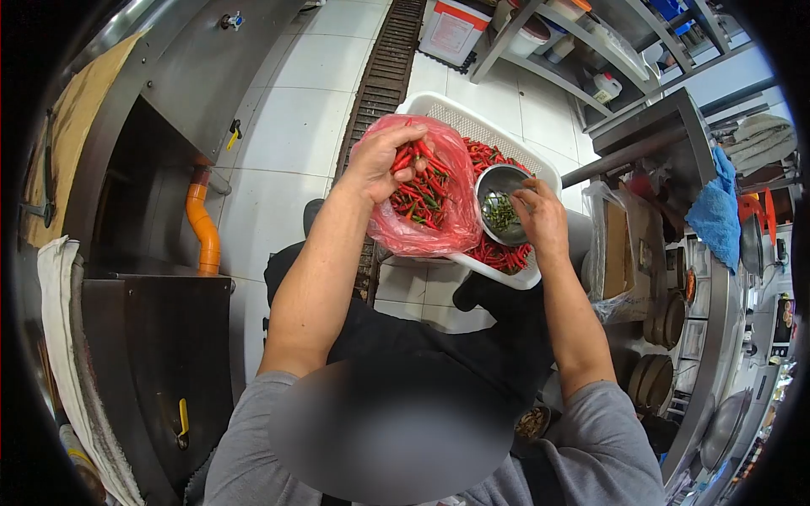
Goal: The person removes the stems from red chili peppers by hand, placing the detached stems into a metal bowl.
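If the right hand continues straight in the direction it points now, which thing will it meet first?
Probably the green bits in the bowl: the right hand reaches over its rim. Depth is unclear, so the bowl's inner wall could come first.

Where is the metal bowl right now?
In the head view, right of centre, the metal bowl sits among red chilies in the white basket, beside the red plastic bag, with the right hand at its right edge.
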Available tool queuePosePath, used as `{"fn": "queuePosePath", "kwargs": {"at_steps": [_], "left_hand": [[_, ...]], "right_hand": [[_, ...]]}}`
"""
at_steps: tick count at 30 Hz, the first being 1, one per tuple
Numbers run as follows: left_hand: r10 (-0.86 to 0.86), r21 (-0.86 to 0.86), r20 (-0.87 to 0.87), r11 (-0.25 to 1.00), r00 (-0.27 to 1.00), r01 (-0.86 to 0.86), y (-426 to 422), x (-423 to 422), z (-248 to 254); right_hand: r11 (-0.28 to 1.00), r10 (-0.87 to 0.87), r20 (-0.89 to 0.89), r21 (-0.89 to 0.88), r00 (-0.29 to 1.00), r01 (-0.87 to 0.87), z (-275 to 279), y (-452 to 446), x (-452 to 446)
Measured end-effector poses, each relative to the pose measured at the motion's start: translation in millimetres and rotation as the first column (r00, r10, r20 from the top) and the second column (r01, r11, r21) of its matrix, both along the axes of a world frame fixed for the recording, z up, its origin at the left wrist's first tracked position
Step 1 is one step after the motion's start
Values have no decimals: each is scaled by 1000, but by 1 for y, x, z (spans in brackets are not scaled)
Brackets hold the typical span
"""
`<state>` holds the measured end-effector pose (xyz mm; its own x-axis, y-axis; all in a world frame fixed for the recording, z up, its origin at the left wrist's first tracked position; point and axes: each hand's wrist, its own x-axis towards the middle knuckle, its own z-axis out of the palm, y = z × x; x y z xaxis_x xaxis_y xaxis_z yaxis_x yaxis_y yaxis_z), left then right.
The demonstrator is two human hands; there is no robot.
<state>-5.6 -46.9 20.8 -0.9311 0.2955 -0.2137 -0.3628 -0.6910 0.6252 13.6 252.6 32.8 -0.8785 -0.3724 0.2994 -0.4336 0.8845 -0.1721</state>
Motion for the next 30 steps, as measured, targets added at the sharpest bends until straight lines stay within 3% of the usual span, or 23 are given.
{"fn": "queuePosePath", "kwargs": {"at_steps": [2, 5, 6, 8, 9, 11, 15, 17, 20, 21, 23, 24, 26, 27, 28, 30], "left_hand": [[27, -28, -8, 999, 1000, -27, 1, 0, -2], [43, -66, -43, 997, 998, -46, 4, -2, -6], [38, -73, -66, 996, 997, -43, 4, -3, -8], [33, -80, -71, 996, 997, -39, 3, -3, -9], [29, -84, -78, 996, 997, -36, 3, -3, -8], [36, -104, -81, 994, 996, -45, 3, -1, -6], [48, -147, -73, 987, 996, -59, 1, 0, -4], [52, -151, -82, 986, 995, -64, 0, 0, -5], [70, -166, -87, 983, 994, -83, -2, 1, -3], [79, -175, -82, 980, 993, -92, -1, 2, -2], [67, -217, -88, 973, 994, -85, -1, 1, -1], [57, -260, -90, 962, 994, -78, 0, 1, -2], [13, -323, -93, 946, 996, -43, 4, 1, -8], [-30, -388, -86, 922, 996, -5, 8, 2, -8], [-34, -387, -93, 922, 995, -4, 13, 4, -8], [-147, -424, -66, 900, 987, 106, 27, 11, -8]], "right_hand": [[980, 63, -80, -182, 995, -76, 2, -22, 2], [949, 210, -25, -236, 977, -210, 0, -63, 10], [940, 280, -36, -194, 959, -282, -7, -75, 10], [951, 309, 103, -27, 945, -308, -23, -96, 12], [950, 311, 104, -28, 945, -310, -28, -104, 12], [931, 269, 264, 174, 926, -320, -38, -116, 10], [928, 226, 344, 209, 911, -309, -57, -122, -1], [945, 202, 348, 178, 915, -276, -57, -113, -9], [981, 179, 236, -119, 955, -155, -31, -93, -17], [981, 179, 235, -117, 956, -155, -22, -87, -18], [963, 31, 405, -258, 914, 82, -7, -74, -19], [963, 29, 400, -255, 916, 81, -6, -66, -19], [709, 145, 564, -632, 813, 312, -13, -51, -18], [587, 190, 543, -730, 818, 349, -13, -51, -15], [586, 187, 538, -733, 822, 346, -12, -49, -11], [318, 171, 491, -848, 854, 424, -10, -54, 0]]}}
